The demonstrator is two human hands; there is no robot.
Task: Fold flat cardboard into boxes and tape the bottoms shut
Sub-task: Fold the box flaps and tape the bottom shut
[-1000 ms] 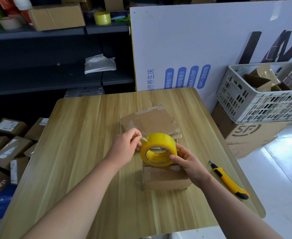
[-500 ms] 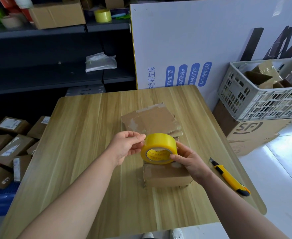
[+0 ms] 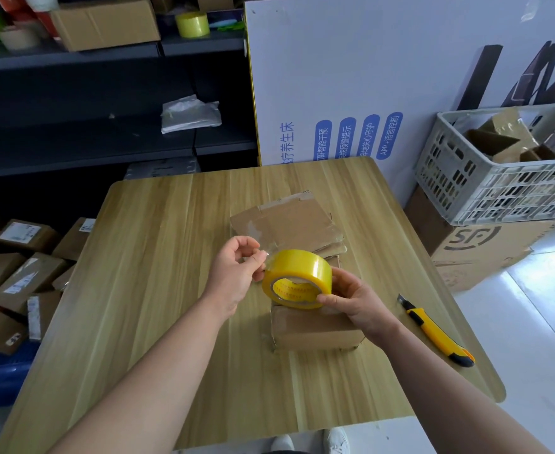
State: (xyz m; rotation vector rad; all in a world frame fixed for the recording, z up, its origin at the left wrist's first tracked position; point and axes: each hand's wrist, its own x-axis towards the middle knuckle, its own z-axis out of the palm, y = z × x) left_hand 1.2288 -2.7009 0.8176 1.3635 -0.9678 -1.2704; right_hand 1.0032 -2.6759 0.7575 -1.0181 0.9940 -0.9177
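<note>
A yellow tape roll [image 3: 297,276] is held above a folded brown box [image 3: 315,332] that stands on the wooden table [image 3: 158,290]. My right hand [image 3: 351,299] grips the roll from its right side, thumb on the rim. My left hand [image 3: 236,273] pinches the clear free end of the tape at the roll's left edge. Behind the roll lies a stack of flat cardboard [image 3: 286,224], partly hidden by the roll.
A yellow utility knife [image 3: 436,332] lies on the table to the right. A grey crate [image 3: 505,168] with cardboard pieces sits on a brown carton at the right. Several parcels [image 3: 17,273] lie on the floor to the left. Dark shelves stand behind.
The roll has tilted and risen a little above the box. My left fingers have closed on the tape's free end and pulled it slightly away from the roll.
</note>
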